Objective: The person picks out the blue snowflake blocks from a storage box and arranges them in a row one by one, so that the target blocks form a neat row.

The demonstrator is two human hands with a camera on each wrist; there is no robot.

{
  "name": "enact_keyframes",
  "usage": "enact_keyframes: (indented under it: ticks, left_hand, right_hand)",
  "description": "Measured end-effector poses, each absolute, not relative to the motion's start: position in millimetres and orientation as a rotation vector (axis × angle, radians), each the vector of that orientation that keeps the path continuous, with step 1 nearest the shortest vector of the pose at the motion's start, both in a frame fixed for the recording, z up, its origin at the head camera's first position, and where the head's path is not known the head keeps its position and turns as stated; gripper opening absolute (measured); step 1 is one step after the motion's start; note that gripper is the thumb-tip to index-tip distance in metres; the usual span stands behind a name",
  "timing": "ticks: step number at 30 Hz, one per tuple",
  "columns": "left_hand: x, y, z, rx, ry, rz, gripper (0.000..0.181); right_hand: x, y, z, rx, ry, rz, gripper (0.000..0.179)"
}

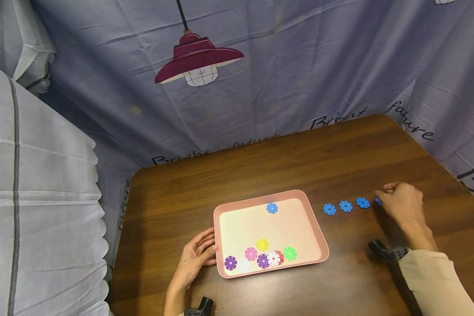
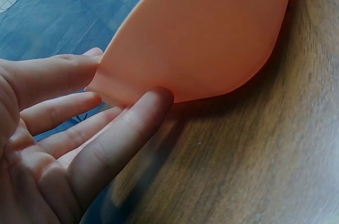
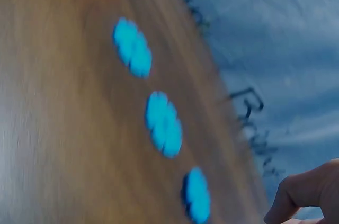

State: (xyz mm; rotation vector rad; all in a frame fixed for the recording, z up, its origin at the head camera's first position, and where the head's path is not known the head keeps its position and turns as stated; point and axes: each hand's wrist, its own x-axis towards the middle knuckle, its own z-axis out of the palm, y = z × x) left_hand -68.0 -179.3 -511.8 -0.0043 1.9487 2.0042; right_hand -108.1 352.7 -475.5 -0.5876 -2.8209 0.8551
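Observation:
A pink tray (image 1: 324, 248) with a pale inside lies on the table. My left hand (image 1: 197, 254) touches its left side, fingers and thumb nearly straight; in the left wrist view the thumb (image 2: 151, 105) lies against the outer wall. To the right of the tray, blue notched discs (image 1: 345, 206) lie in a row on the table. At the row's right end my right hand (image 1: 404, 204) pinches another blue disc (image 1: 378, 200), mostly hidden under the fingertips. In the right wrist view, three blue discs (image 3: 164, 123) show and the curled fingers (image 3: 304, 192) are at the lower right.
Inside the tray, one blue disc (image 1: 272, 208) is near the back wall. Along the front lie purple (image 1: 231, 263), pink (image 1: 250, 253), yellow (image 1: 262, 244), white (image 1: 274, 258), red and green (image 1: 290, 253) discs, some overlapping. Printed curtains (image 1: 260, 87) edge the wooden table (image 1: 174, 197).

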Motion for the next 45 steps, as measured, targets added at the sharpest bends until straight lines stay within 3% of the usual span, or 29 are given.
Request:
enact_keyframes:
  ticks: [14, 45]
  left_hand:
    - [-68.5, -180.3, -511.6, 0.010, 1.939, 2.003, 0.057]
    - [-68.7, -181.5, -513.5, 0.005, 1.918, 2.022, 0.055]
  right_hand:
    - [-124.5, 242.7, -431.9, -0.287, -2.692, 0.981, 0.029]
    - [-123.6, 151.0, -460.9, -0.169, -2.836, 1.150, 0.038]
